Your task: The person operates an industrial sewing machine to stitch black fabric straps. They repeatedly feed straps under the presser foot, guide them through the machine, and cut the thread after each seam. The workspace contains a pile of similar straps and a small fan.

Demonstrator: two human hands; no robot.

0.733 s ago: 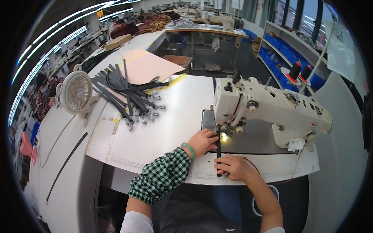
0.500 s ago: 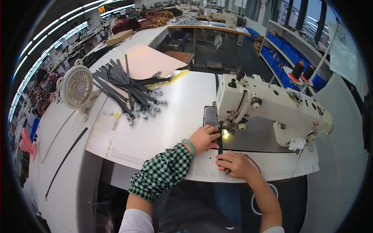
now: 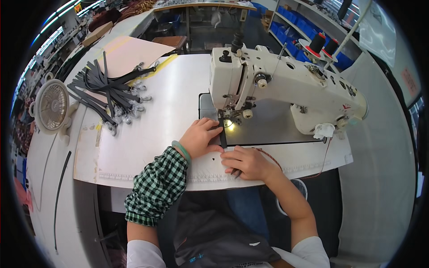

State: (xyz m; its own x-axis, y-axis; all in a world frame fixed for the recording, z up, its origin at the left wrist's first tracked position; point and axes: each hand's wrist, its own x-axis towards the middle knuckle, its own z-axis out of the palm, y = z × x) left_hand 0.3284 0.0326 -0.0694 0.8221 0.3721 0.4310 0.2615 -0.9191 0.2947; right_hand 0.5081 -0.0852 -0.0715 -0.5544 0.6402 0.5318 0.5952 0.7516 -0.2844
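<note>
A narrow black strap (image 3: 223, 136) runs from under the needle of the white sewing machine (image 3: 271, 71) toward me, beside a small lit lamp. My left hand (image 3: 199, 137) lies over it just left of the needle, fingertips resting on the strap, thumb stretched out. Just nearer to me, my right hand (image 3: 246, 164) has curled fingers on the strap's near end; a small dark object under them is too hidden to name. The machine's metal bed (image 3: 272, 131) is set into the white worktop (image 3: 152, 102). A thin reddish cord lies right of my right hand.
At left are a pile of dark straps with silvery ends (image 3: 107, 91), a pink sheet (image 3: 123, 47), a white fan (image 3: 52, 107) and a loose cord (image 3: 62, 177). Thread cones (image 3: 317, 43) stand behind the machine; shelving with blue bins (image 3: 290, 27) is beyond.
The view has shifted, so the table appears higher and further left. My right hand has moved closer to my left hand and the needle, along with the strap's near end.
</note>
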